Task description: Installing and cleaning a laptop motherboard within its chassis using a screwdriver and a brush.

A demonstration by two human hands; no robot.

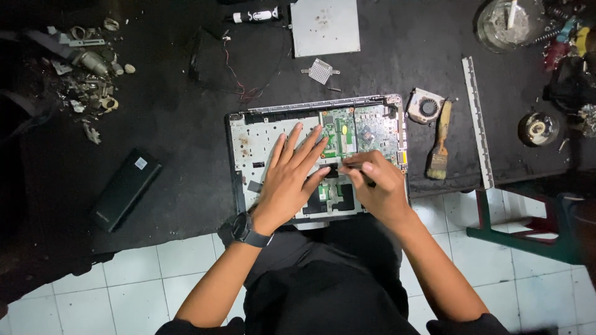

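1. While both forearms reach in from the bottom edge, the left hand [290,177] lies flat, palm down, on the opened laptop base [251,139], fingers [304,149] spread and pointing up-right toward the green circuit board [363,130].
2. Left wrist wears a black watch [244,228]; elbow bent, forearm angled up-right.
3. Right hand [379,186] is curled, knuckles up, thumb and forefinger pinching a thin dark tool [355,167] just beside the left fingertips; cannot tell what the tip touches.
4. Laptop base sits mid-frame on the black mat [167,124], straight ahead of the person's lap, lower edge near the mat's edge.
5. Right of it: small cooling fan [425,105], paint brush [439,141], long metal strip [478,118].
6. Above: grey metal plate [325,26], small heatsink piece [320,71].
7. Left: black battery pack [124,189], well apart; scrap pile [90,62] top-left.
8. White floor tiles [155,279] below.
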